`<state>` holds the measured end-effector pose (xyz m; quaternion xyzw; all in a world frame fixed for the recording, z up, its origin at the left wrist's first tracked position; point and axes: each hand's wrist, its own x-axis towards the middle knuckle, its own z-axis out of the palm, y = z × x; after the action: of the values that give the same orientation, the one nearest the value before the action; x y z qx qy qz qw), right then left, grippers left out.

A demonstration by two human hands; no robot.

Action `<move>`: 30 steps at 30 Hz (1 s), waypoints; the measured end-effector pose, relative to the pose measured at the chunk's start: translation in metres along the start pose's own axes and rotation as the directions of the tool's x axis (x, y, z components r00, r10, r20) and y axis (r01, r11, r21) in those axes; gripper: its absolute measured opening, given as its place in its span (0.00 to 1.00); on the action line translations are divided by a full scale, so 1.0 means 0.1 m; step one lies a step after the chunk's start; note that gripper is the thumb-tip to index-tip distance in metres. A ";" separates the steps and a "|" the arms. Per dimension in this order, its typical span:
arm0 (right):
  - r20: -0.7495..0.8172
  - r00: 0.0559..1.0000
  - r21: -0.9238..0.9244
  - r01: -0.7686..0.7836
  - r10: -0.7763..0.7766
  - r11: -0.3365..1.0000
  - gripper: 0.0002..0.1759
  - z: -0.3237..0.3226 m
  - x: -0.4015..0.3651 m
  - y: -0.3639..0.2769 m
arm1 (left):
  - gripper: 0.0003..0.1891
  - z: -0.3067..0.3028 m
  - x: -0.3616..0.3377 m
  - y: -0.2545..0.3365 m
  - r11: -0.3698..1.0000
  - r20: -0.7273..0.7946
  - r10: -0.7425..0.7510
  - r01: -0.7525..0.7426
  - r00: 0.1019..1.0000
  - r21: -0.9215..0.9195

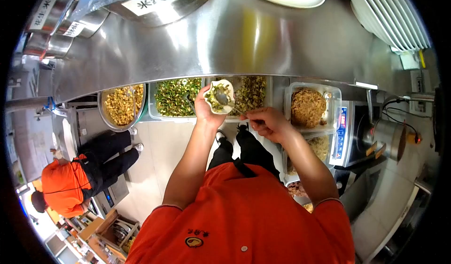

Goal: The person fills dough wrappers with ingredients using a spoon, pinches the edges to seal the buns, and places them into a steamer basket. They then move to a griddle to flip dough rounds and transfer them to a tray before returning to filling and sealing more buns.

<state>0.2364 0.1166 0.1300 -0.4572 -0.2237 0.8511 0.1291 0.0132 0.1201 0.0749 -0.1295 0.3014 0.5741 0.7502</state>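
My left hand [208, 110] holds a dough wrapper [220, 107] cupped in its palm and fingers, with chopped greenish filling inside. The bowl of a metal spoon [221, 96] rests on that filling. My right hand [268, 124] pinches the spoon's handle, to the right of the wrapper. Behind the wrapper sits a container of chopped filling [251, 92], partly hidden by it. To its left is a clear container of green chopped vegetables [178, 96].
A metal bowl of yellow diced filling [120, 105] sits at the left, a tub of brown filling [307, 106] at the right. A steel shelf [202, 43] overhangs the containers, bearing stacked plates [387, 15]. Another person [66, 184] in orange stands at the far left.
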 end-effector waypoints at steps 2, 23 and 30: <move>-0.100 0.994 0.007 0.053 -0.052 0.999 0.14 -0.02 0.02 -0.06 | 0.21 0.02 -0.06 0.05 0.997 -0.052 0.049 -0.052 0.997 -0.052; 0.242 0.642 -0.817 0.539 -0.728 0.203 0.11 1.00 -0.44 0.16 | 0.21 -0.20 -1.41 -0.12 0.999 0.009 -0.024 0.023 1.000 0.034; 0.237 0.788 -0.796 0.493 -0.569 0.350 0.10 0.94 -0.45 0.29 | 0.18 -0.26 -1.51 -0.11 0.966 -0.090 -0.224 0.233 0.970 0.109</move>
<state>0.1821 0.0478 0.1930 -0.3978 -0.7256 0.5333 0.1756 -0.0088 -0.0160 0.1438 -0.1408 0.3467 0.4593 0.8056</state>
